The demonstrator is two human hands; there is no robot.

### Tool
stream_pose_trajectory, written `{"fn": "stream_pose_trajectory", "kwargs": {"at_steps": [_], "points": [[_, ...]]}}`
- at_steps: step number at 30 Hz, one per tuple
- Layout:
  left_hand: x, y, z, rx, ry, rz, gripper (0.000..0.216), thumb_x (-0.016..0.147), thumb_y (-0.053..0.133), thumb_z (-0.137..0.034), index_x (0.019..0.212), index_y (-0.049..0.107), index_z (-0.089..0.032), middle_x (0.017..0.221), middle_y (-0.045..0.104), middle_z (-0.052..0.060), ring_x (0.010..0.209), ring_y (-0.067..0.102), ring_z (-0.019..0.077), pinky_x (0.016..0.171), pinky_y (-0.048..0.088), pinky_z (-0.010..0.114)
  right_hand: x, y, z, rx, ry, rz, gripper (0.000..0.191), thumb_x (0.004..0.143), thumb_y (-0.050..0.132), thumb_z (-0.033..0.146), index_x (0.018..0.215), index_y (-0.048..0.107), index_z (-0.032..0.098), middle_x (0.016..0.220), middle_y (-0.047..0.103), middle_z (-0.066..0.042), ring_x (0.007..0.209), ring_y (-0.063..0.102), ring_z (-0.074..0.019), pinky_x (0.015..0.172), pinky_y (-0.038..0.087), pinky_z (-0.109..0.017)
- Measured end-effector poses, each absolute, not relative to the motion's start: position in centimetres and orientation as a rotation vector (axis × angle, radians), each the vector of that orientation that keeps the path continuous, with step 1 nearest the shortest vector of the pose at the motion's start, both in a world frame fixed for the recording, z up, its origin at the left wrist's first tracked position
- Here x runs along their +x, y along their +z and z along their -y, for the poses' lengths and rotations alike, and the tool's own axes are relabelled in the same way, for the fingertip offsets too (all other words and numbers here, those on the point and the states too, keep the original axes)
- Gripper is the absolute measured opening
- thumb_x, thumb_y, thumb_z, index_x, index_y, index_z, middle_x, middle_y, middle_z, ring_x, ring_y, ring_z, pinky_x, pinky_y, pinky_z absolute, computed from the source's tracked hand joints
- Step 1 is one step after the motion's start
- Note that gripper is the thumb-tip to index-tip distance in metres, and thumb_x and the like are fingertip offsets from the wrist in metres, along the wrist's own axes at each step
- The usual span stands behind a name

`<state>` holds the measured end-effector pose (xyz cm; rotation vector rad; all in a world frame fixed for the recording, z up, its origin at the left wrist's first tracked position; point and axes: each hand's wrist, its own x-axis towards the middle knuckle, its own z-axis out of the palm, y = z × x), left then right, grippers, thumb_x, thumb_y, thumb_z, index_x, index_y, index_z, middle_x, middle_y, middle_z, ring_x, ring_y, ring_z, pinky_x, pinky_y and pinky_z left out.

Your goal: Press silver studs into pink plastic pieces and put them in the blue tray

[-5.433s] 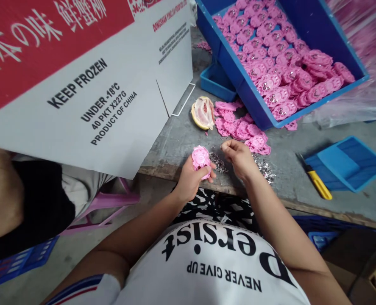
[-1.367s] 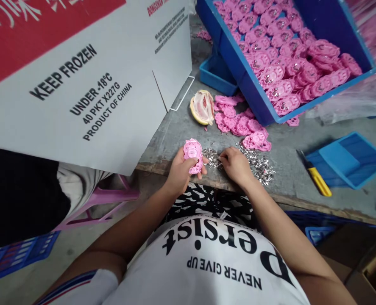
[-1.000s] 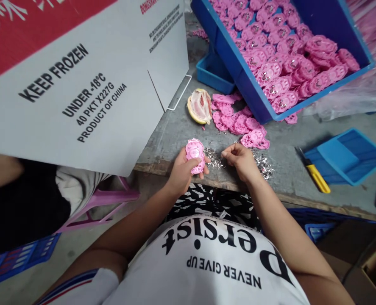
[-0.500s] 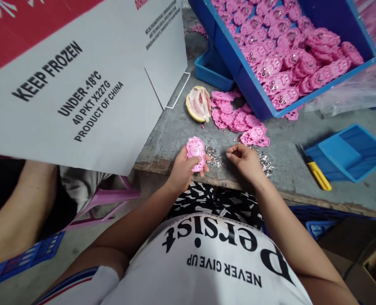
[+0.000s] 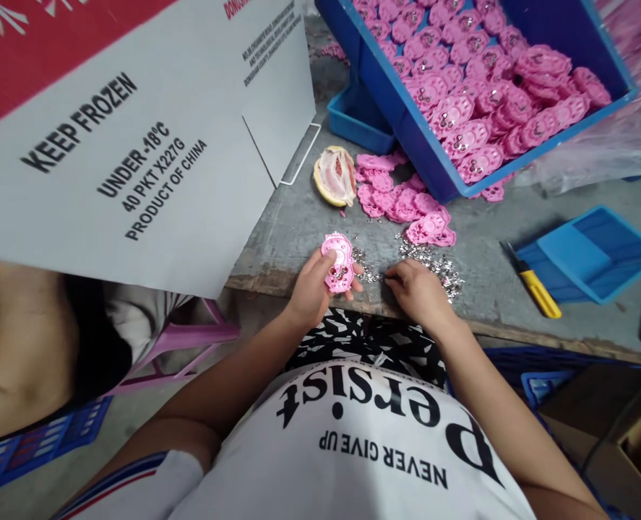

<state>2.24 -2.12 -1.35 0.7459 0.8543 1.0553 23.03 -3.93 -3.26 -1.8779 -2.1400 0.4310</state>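
My left hand [image 5: 312, 285] grips a pink plastic piece [image 5: 337, 253] with a scalloped edge, thumb across its upper face. Small shiny bits show in the lower part of that piece. Just right of it, my right hand [image 5: 415, 289] is low over the table, its thumb and fingertips pinched together. What lies between those fingertips is too small to make out. Tiny silvery metal parts [image 5: 453, 282] are scattered around and behind my right hand. Beyond them lies a loose heap of similar pink pieces [image 5: 407, 206].
A tilted blue crate [image 5: 455, 189] holds many pink pieces. Half a cut fruit [image 5: 334, 177], a small blue tray [image 5: 360, 123], a yellow-handled screwdriver [image 5: 540, 292] and another blue tray [image 5: 591, 253] lie around. A large carton [image 5: 190, 144] stands left, beside another person's arm [image 5: 22, 347].
My left thumb has moved from the lower part of the pink piece to its upper part, uncovering shiny bits below. My right hand has lowered slightly toward the table edge, fingertips still together.
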Motion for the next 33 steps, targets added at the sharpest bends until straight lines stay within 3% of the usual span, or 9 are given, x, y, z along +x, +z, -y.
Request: {"fn": "stream_pose_trajectory", "kwargs": {"at_steps": [5, 9, 18, 25, 33], "points": [[2.4, -1.5, 2.1, 0.729, 1.041, -0.838, 0.066, 0.08, 0.065, -0.073, 0.105, 0.059, -0.013, 0.08, 0.074, 0.009, 0.059, 0.07, 0.0205, 0.045, 0.05, 0.028, 22.6, -2.8, 3.7, -1.882, 0.379, 2.254, 0.02, 0.094, 0.059, 0.018, 0.107, 0.074, 0.02, 0.103, 0.071, -0.01, 0.096, 0.066, -0.025, 0.079, 0.047, -0.032], [2.5, -1.7, 2.2, 0.737, 1.034, -0.826, 0.066, 0.082, 0.063, -0.074, 0.106, 0.06, -0.013, 0.082, 0.075, 0.009, 0.06, 0.071, 0.0202, 0.045, 0.051, 0.028, 22.5, -2.9, 3.6, -1.898, 0.264, 2.361, 0.02, 0.098, 0.055, 0.022, 0.1, 0.075, 0.022, 0.099, 0.069, -0.01, 0.085, 0.063, -0.0225, 0.068, 0.04, -0.032], [3.0, -1.7, 2.6, 0.773, 1.019, -0.851, 0.052, 0.085, 0.069, -0.061, 0.106, 0.055, -0.016, 0.082, 0.074, 0.006, 0.057, 0.068, 0.0174, 0.045, 0.049, 0.026, 22.6, -3.5, 3.7, -1.856, 0.172, 2.434, 0.022, 0.101, 0.047, 0.021, 0.1, 0.069, 0.016, 0.099, 0.067, -0.014, 0.086, 0.062, -0.0244, 0.069, 0.038, -0.033], [4.8, -2.2, 2.7, 0.917, 0.981, -1.016, 0.042, 0.074, 0.081, -0.031, 0.102, 0.053, -0.017, 0.086, 0.07, 0.002, 0.057, 0.065, 0.0109, 0.046, 0.045, 0.021, 22.7, -2.3, 4.1, -1.714, 0.527, 1.979, 0.007, 0.091, 0.056, 0.02, 0.087, 0.062, 0.022, 0.086, 0.069, -0.006, 0.077, 0.061, -0.0212, 0.071, 0.043, -0.031], [6.2, -2.3, 2.3, 0.945, 1.003, -1.041, 0.043, 0.068, 0.083, -0.023, 0.098, 0.052, -0.019, 0.076, 0.064, -0.004, 0.052, 0.061, 0.0098, 0.043, 0.041, 0.02, 21.6, -1.4, 4.8, -1.527, 0.782, 1.681, 0.006, 0.084, 0.06, 0.026, 0.08, 0.064, 0.025, 0.078, 0.07, -0.002, 0.071, 0.059, -0.0186, 0.07, 0.044, -0.031]]}}
